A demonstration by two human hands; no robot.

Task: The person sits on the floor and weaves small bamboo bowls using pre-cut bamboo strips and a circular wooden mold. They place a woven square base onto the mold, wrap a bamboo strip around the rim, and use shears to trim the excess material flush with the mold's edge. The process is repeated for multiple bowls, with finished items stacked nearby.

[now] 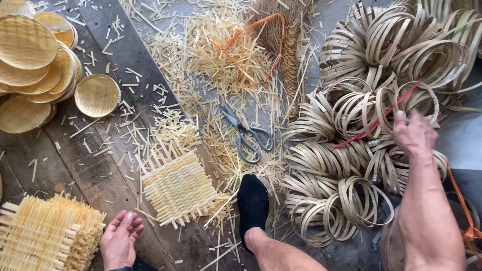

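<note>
My right hand (413,133) reaches forward onto a heap of bamboo strip rings (356,130) at the right, its fingers curled among the rings; whether it grips one is hidden. My left hand (119,239) rests palm up and empty on the wooden floor at the lower left, beside a stack of square woven bamboo mats (43,238). A single woven mat (179,186) lies flat just right of that hand. My foot in a black sock (253,203) rests between the mat and the rings.
Metal scissors (249,135) lie in bamboo offcuts at the centre. Round woven lids (30,58) are piled at the upper left. A broom with an orange cord (282,33) lies at the top. A red cord (375,121) runs through the rings.
</note>
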